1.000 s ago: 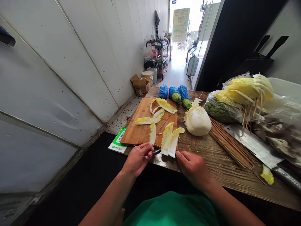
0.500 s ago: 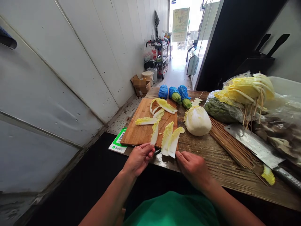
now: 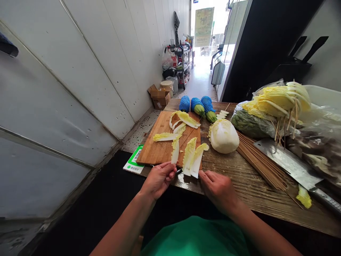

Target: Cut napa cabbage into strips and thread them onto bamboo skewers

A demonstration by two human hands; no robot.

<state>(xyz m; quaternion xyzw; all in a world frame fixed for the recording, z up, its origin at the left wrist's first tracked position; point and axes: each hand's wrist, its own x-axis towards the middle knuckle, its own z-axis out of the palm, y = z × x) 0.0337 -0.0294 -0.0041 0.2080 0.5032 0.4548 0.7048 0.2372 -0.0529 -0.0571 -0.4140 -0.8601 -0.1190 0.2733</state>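
My left hand (image 3: 161, 178) is closed, thumb and fingers pinching the white base of a narrow napa cabbage leaf piece (image 3: 175, 151). To its right, two more cabbage leaf pieces (image 3: 194, 158) lie side by side, their white ends reaching past the near edge of the wooden cutting board (image 3: 149, 151). My right hand (image 3: 217, 185) is closed in a pinch right beside those white ends; what sits between its fingertips is hidden. A dark handle-like piece (image 3: 179, 171) shows partly by my left fingertips. Several other leaf pieces (image 3: 165, 137) lie on the board.
A cabbage head (image 3: 224, 137) stands right of the board, near a bundle of thin sticks (image 3: 259, 161) and a cleaver (image 3: 290, 165). Skewered cabbage leaves (image 3: 279, 99) rest on bagged vegetables. Zucchini in blue netting (image 3: 198, 106) lie behind the board. A wall (image 3: 66, 106) runs along the left.
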